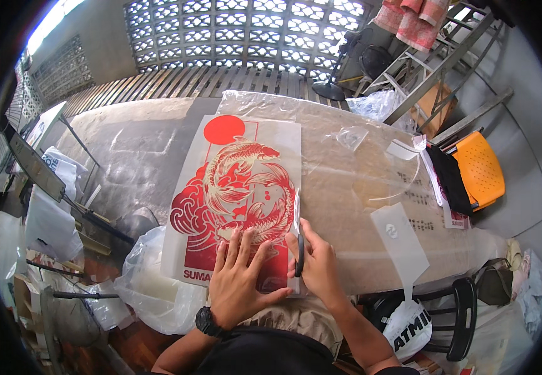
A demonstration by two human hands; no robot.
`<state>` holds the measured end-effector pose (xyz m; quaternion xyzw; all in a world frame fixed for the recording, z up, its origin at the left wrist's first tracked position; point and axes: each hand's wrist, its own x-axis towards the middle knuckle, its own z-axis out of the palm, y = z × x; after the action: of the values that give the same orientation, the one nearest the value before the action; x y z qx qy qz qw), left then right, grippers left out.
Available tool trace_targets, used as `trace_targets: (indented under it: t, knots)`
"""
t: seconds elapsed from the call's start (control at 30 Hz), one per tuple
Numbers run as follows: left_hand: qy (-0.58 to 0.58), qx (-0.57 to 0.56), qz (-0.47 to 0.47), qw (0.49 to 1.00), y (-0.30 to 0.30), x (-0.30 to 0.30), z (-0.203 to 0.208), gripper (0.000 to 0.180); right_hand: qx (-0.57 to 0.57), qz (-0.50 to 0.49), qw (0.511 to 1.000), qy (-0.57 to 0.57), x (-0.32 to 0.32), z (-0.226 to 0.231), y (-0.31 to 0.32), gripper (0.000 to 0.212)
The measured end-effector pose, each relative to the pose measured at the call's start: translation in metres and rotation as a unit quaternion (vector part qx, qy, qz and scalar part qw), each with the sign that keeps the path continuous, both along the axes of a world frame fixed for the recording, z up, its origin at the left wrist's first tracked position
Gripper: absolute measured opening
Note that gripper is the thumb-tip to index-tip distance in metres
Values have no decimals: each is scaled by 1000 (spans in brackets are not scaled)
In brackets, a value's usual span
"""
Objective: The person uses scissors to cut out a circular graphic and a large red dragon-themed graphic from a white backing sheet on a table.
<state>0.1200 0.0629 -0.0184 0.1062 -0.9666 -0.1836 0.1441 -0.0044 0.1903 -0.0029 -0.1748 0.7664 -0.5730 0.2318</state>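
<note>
A printed sheet (226,215) with red and cream koi fish, waves and a red disc lies on the table in front of me. Its lower left part bears dark lettering. My left hand (238,284) rests flat on the lower part of the print, fingers spread. My right hand (318,262) is closed round the black handles of a pair of scissors (300,253). The scissors' blades point away from me along the right edge of the sheet. From this view I cannot tell whether the blades are between layers or only beside the edge. A dark watch sits on my left wrist.
Clear plastic covers the brown table (346,178). A white tag-shaped sheet (399,240) lies at its right, near a yellow chair (480,169) with dark cloth. A black chair (461,319) stands at lower right, a plastic bag (158,287) at lower left, a ladder (436,69) behind.
</note>
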Motion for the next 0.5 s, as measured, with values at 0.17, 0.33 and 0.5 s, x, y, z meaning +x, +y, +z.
trace_targets:
  t: [0.17,0.33,0.5]
  knots:
    - [-2,4,2,1000,0,0,0,93,-9,3,1000,14,-18,-1,-9,64]
    - [-7,0,-4,1000,-2,0,2,90,-4,-1,1000,1,-34,-4,-18,65]
    - [-8,4,0,1000,-2,0,1,92,-45,14,999,-14,-58,-6,-27,72]
